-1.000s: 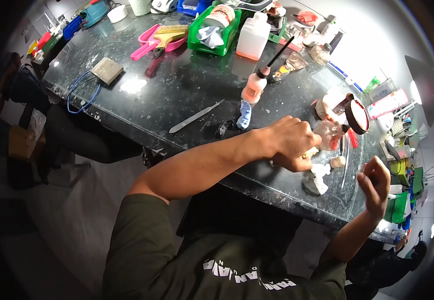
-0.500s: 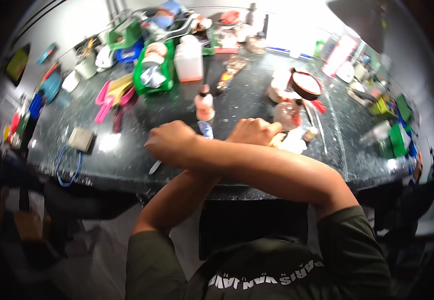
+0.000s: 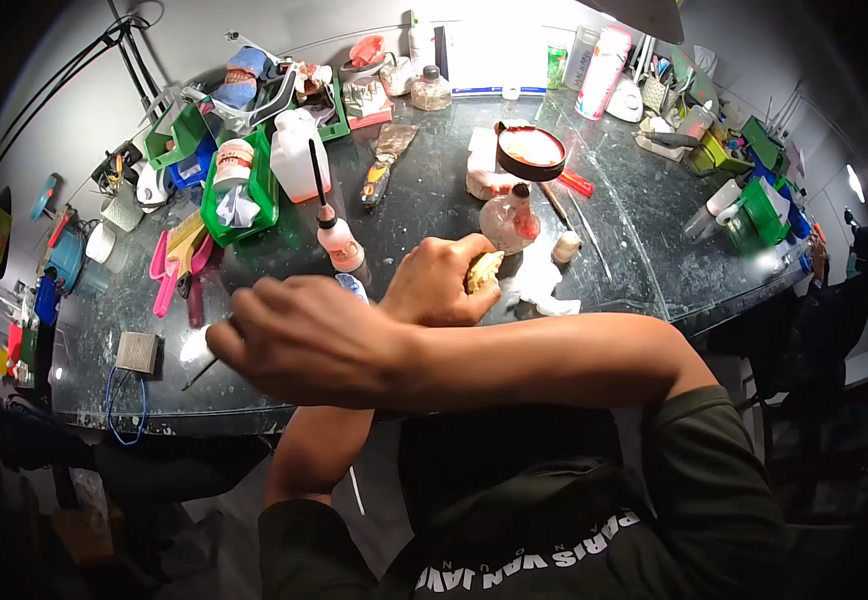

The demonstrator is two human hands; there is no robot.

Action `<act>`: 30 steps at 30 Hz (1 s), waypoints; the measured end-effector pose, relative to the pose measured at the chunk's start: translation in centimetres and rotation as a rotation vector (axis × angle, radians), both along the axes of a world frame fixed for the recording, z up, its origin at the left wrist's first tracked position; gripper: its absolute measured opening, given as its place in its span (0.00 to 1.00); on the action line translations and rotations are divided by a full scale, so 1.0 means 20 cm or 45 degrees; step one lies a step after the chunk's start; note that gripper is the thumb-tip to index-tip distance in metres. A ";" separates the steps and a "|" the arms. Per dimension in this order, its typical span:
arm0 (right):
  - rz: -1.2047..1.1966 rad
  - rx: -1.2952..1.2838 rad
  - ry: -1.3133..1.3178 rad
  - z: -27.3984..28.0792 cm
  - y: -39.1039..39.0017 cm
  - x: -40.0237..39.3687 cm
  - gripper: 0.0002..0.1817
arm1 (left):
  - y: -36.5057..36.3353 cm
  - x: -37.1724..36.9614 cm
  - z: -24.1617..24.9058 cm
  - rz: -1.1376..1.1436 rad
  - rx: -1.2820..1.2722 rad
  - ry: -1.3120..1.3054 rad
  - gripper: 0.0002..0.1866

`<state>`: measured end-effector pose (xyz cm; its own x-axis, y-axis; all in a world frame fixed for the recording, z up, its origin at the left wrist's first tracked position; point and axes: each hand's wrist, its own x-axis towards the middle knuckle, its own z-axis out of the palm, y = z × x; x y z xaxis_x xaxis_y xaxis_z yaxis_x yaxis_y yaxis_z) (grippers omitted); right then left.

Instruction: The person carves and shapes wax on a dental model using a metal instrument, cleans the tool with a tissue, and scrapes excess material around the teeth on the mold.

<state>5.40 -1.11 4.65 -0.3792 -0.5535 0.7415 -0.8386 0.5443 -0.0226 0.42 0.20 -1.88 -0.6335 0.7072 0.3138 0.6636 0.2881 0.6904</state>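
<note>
My arms are crossed, the right forearm lying over the left. In my left hand [image 3: 442, 280] is a small, lumpy yellow dental model [image 3: 485, 270], closed in by the fingers, which hide much of it. My right hand [image 3: 299, 340], slightly blurred, is curled at the left near the table's front edge. A thin tool [image 3: 200, 374] juts out below its fingers; the grip itself is hidden. Just behind my hands stands a dropper bottle [image 3: 340, 246] of pink liquid with a long dark nozzle. A blue patterned item [image 3: 352, 286] lies between them, partly covered.
Right of my left hand are a glass flask [image 3: 510, 222], crumpled white tissue [image 3: 542, 284] and a small jar [image 3: 567, 246]. Behind sits a black-rimmed round dish [image 3: 531, 152]. A scraper [image 3: 388, 165], a plastic jug [image 3: 300, 158] and a green bin [image 3: 242, 218] stand further back.
The view has shifted, so the table things appear further left. My right hand has come closer to my body. The yellow model in my left hand now shows more clearly.
</note>
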 end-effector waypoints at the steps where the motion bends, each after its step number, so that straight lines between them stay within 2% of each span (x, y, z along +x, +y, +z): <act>1: 0.061 -0.182 0.044 0.05 0.10 0.01 0.07 | 0.00 -0.01 0.02 -0.002 0.027 -0.094 0.17; 2: 0.089 -0.242 0.067 0.07 0.21 0.00 0.08 | 0.01 -0.01 0.01 0.094 0.102 -0.119 0.16; 4: 0.116 -0.347 0.086 0.12 0.47 0.05 0.10 | -0.04 0.01 0.07 0.052 0.208 -0.258 0.21; 7: 0.092 -0.424 -0.107 0.08 0.87 0.16 0.07 | -0.11 -0.02 0.14 -0.089 0.231 -0.413 0.15; 9: 0.068 -0.516 -0.110 0.06 1.00 0.22 0.20 | -0.08 -0.06 0.10 -0.092 0.162 -0.735 0.13; 11: -0.099 -0.466 -0.079 -0.01 1.12 0.25 0.31 | -0.08 -0.04 0.13 -0.115 0.306 -0.873 0.16; 13: -0.129 -0.507 -0.069 -0.06 1.21 0.24 0.33 | -0.08 -0.01 0.16 -0.133 0.403 -0.949 0.18; 14: -0.005 -0.626 -0.196 -0.06 1.22 0.23 0.26 | -0.07 -0.01 0.17 -0.134 0.435 -0.947 0.18; 18: 0.040 -0.614 -0.468 -0.05 1.29 0.19 0.11 | -0.05 0.01 0.16 -0.135 0.535 -1.040 0.20; 22: 0.140 -0.911 -0.544 -0.09 1.21 0.13 0.14 | -0.02 0.03 0.15 -0.099 0.569 -1.112 0.21; 25: 0.123 -0.791 -0.368 -0.17 1.22 0.10 0.14 | 0.01 0.05 0.16 -0.063 0.592 -1.185 0.17; 26: 0.130 -0.924 -0.451 -0.23 1.20 0.10 0.13 | 0.01 0.05 0.15 -0.053 0.586 -1.197 0.17; 30: 0.140 -0.795 -0.424 -0.28 1.22 0.10 0.12 | 0.02 0.08 0.13 -0.044 0.589 -1.303 0.18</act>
